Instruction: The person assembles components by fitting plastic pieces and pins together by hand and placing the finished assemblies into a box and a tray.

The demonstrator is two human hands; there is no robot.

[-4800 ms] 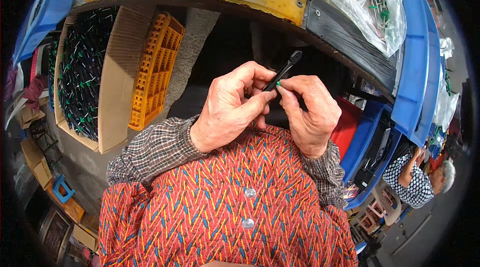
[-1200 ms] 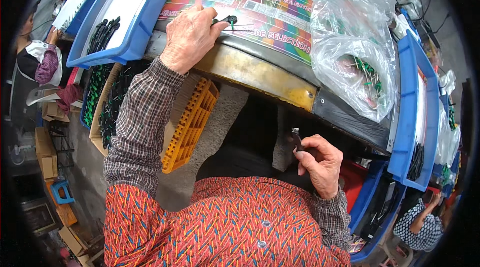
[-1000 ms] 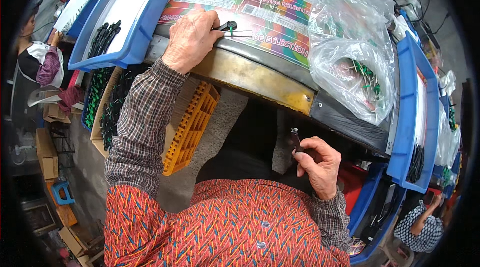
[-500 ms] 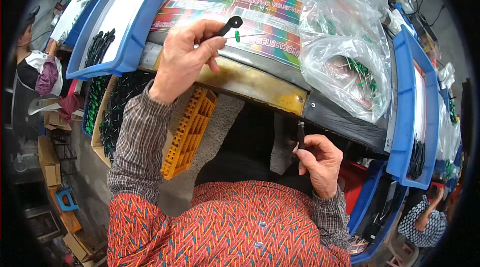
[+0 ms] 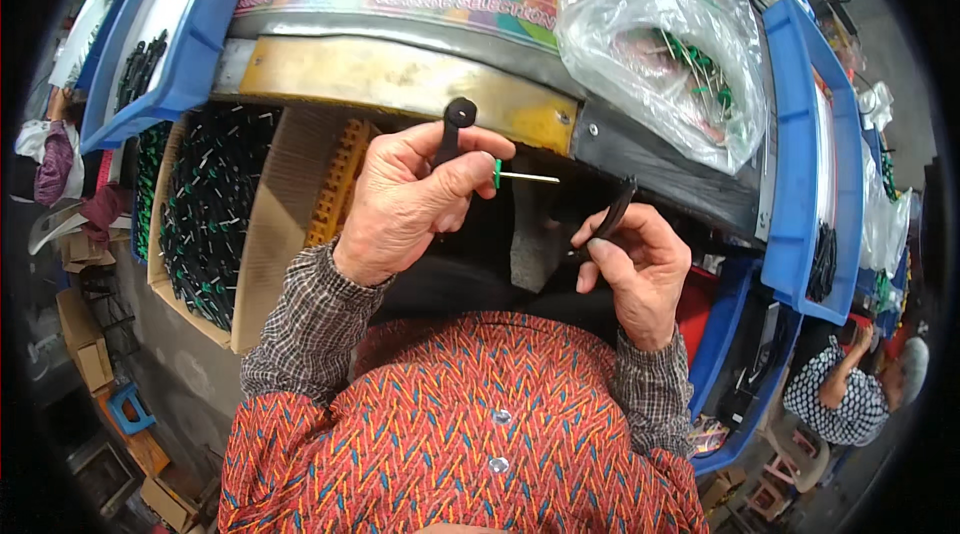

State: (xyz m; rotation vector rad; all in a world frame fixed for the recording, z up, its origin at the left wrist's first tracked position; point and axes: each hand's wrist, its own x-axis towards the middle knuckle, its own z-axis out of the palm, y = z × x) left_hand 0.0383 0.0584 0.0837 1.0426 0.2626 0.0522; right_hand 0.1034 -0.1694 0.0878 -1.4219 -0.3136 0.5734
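Observation:
My left hand [image 5: 395,199], in front of the table edge, pinches a flat black piece with a round, holed end [image 5: 460,114]. Between the same thumb and fingers sits a thin metal pin with a green collar [image 5: 530,177], its shaft pointing right. Lower and to the right, my right hand [image 5: 645,269] grips a slim, dark, elongated piece [image 5: 615,211] that slants up toward the table edge. The two hands are apart, and so are the things they hold. A clear plastic bag [image 5: 640,34] on the table's right side holds several green-collared pins [image 5: 700,74].
Blue trays [image 5: 190,44] with black parts flank the table [image 5: 410,74]. Left of my lap stand a cardboard box [image 5: 265,264] full of black and green parts and a yellow plastic rack [image 5: 335,184]. A blue bin [image 5: 720,354] stands low at right. Other people sit far left and right.
My left hand has come down and right from above the table, bringing the black piece and pin. My right hand has risen slightly, its piece now tilted. The view has shifted too.

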